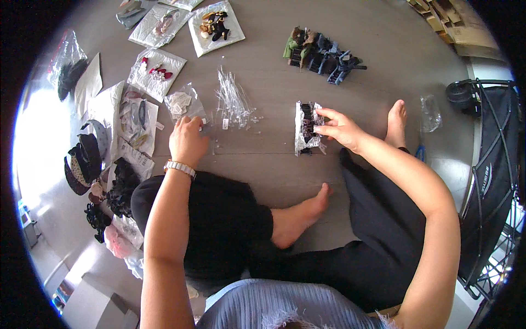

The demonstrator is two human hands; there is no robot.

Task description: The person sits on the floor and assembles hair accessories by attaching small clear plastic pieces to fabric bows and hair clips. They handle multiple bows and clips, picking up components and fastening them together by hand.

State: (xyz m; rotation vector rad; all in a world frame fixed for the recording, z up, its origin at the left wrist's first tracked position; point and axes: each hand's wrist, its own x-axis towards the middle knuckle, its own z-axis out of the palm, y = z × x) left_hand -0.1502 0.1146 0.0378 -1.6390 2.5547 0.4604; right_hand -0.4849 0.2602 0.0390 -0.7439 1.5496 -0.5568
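My left hand [189,141], with a light banded watch or bracelet on its wrist, is at the lower edge of a small clear bag of white tags [179,103]. Its fingers are curled together; what they pinch is hidden. Thumb and fingers spread, my right hand [341,130] rests its tips on the right side of a row of dark hair clips [307,123] lying on crinkled white plastic. Between my hands, slightly farther off, lies a loose pile of thin clear plastic tag fasteners [232,94].
More hair clips in green, brown and blue [323,55] lie beyond my right hand. Bagged hair accessories [216,27] are at the far left. Headbands [83,159] and black scrunchies [124,186] heap up left of my knee. A black folding frame [487,164] stands at right.
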